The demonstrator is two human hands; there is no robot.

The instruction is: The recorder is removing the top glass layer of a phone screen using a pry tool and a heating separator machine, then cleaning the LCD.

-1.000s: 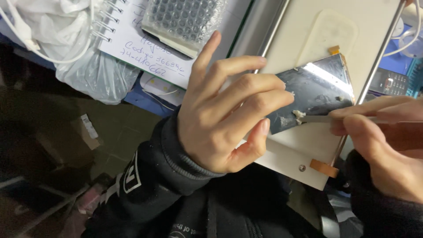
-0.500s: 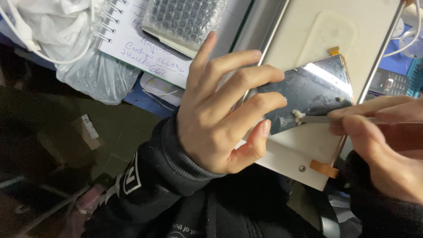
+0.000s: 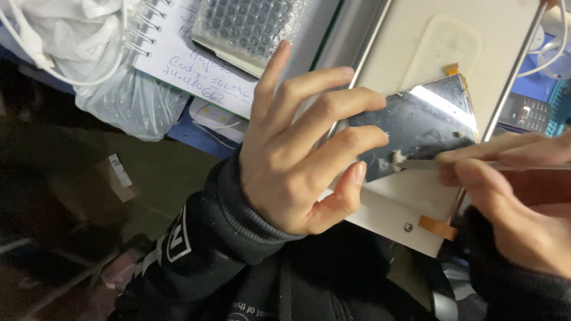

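Observation:
A shiny dark display panel (image 3: pixel 422 128) with orange flex tabs lies on a cream-coloured flat plate (image 3: pixel 392 65). My left hand (image 3: pixel 297 154) presses on the panel's left edge with its fingers spread, holding it down. My right hand (image 3: pixel 511 202) pinches a thin flat scraping tool (image 3: pixel 422 164) whose tip touches the panel's lower edge, where a small whitish lump of residue (image 3: pixel 397 157) sits. Both wrists are in dark sleeves.
A spiral notebook (image 3: pixel 196 53) with handwriting lies at the top, a bubble-wrapped item (image 3: pixel 250 27) on it. A white plastic bag (image 3: pixel 83 53) and white cable sit top left. Metal rails (image 3: pixel 511 77) flank the plate. A dark floor lies below left.
The tool tip has slid leftward along the panel's lower edge, pushing the residue lump closer to my left fingers. My left hand has stayed in place.

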